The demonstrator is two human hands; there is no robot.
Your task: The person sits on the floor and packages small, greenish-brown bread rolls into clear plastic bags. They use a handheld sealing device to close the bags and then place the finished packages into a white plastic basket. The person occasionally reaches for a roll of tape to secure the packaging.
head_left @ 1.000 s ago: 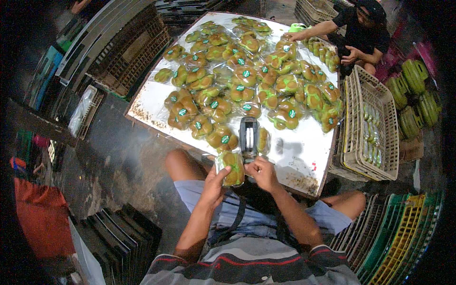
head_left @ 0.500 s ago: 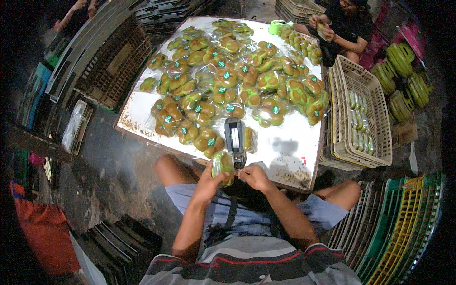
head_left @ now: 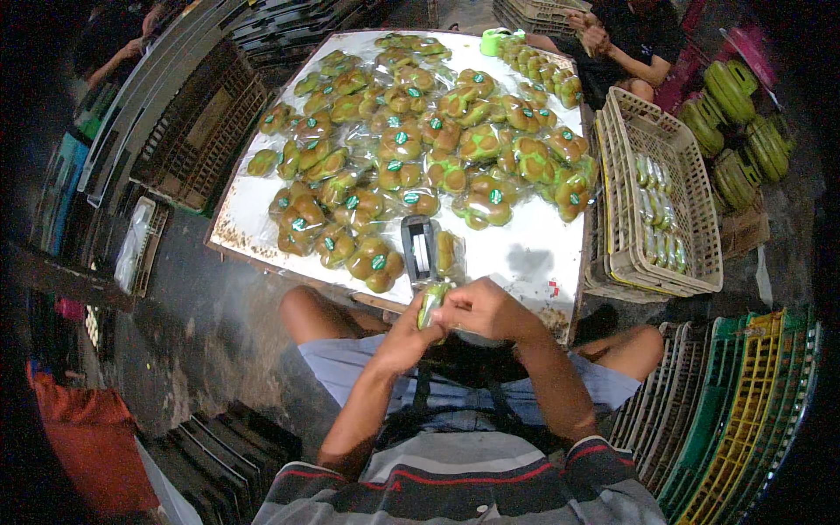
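In my left hand (head_left: 402, 339), fingers wrapped round it, is a green and brown bread bun (head_left: 430, 306) in clear plastic, over my lap at the table's near edge. My right hand (head_left: 484, 309) pinches at the bun's wrapping from the right; its fingertips are partly hidden. Just beyond my hands stands a black tape dispenser (head_left: 418, 249) with a pale strip inside. Beside it on the right lies another wrapped bun (head_left: 446, 252). Many flower-shaped wrapped buns (head_left: 398, 144), most with round green stickers, are heaped across the white table (head_left: 516, 297).
Beige crates (head_left: 665, 149) holding small wrapped packs stand right of the table. A co-worker's hands (head_left: 595, 35) hold something at the far right, near a green roll (head_left: 494, 42) and a row of buns (head_left: 547, 74). Stacked crates (head_left: 726, 394) stand low right; a brown crate (head_left: 197, 122) stands left.
My right hand has come from beside the tape dispenser onto the bun's wrapping. My left hand has shifted slightly right and turned the bun. The whole view has shifted a little.
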